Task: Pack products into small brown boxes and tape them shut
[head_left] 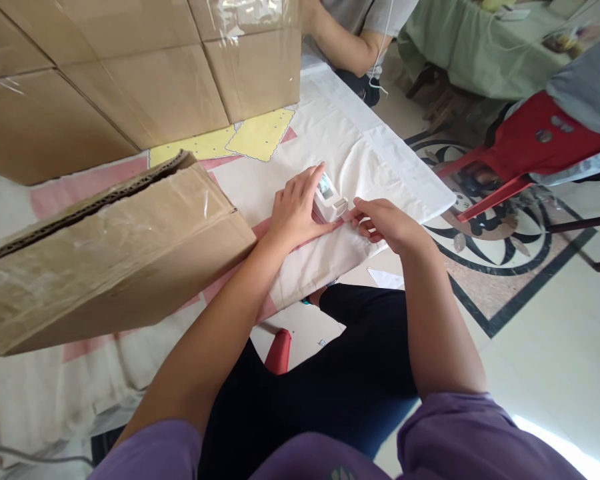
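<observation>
A small white device (331, 201) with a grey window, shaped like a tape dispenser, rests on the cloth-covered table (340, 133). Curled around its left side is my left hand (295, 205), index finger along the top and thumb at the near edge. Just right of the device's front end is my right hand (387, 223), its thumb and forefinger pinched together. A thin, pale strip seems to run between that pinch and the device, but it is too faint to name surely.
An open-topped cardboard box (180, 220) stands left of my hands. Behind it, taped cartons (145, 93) are stacked near yellow dotted patches (263, 133) on the cloth. Across the table is another person's arm (343, 43). A red chair (545, 140) stands to the right.
</observation>
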Available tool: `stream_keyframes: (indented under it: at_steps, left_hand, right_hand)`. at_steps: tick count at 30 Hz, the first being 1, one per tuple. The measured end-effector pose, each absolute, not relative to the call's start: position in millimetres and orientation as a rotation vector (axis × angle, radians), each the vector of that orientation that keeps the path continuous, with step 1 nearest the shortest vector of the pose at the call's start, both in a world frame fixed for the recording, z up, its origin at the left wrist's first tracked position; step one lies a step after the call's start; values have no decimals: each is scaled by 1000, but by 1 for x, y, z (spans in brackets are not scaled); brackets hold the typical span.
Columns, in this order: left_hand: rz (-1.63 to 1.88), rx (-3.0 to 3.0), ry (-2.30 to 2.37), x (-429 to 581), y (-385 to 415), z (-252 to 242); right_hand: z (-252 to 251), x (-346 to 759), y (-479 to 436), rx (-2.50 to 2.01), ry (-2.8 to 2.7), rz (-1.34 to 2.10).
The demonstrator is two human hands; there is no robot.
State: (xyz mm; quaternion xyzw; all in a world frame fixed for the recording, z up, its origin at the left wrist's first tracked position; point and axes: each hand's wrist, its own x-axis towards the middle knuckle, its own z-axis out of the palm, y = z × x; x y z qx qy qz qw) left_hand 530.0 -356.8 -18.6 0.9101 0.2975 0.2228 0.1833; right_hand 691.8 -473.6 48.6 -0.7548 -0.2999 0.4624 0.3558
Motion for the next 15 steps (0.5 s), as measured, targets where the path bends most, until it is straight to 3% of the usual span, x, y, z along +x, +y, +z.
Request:
stream_keyframes:
  at_steps: [15]
  left_hand:
    - [624,2517,840,530,-359,-14]
  right_hand:
    - [28,688,-468,-1665,-860,1220]
